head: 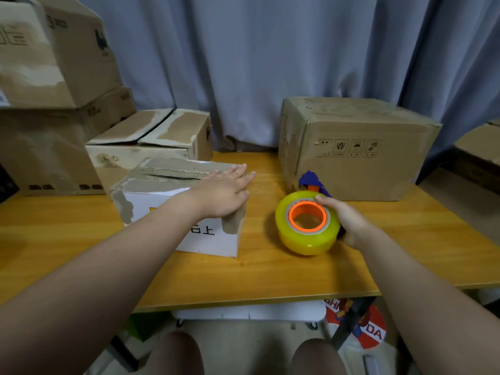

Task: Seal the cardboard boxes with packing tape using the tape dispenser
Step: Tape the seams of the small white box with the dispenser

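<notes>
A small white cardboard box [162, 201] with a torn brown top sits on the wooden table [257, 274], left of centre. My left hand [224, 193] lies flat on its right top corner, fingers straight. To the right, my right hand [343, 220] grips the tape dispenser, which carries a fat yellow roll of tape [307, 226] on an orange hub. The dispenser's blue front end [313, 181] points away from me, toward a large brown box [357, 147] behind it. The roll hides the dispenser's handle and most of my right palm.
An open-flapped box [151, 136] stands behind the white one, with stacked big boxes [54, 85] at far left. Another box [479, 147] sits at the right edge. A blue curtain [257, 63] hangs behind the table. My knees are below the front edge.
</notes>
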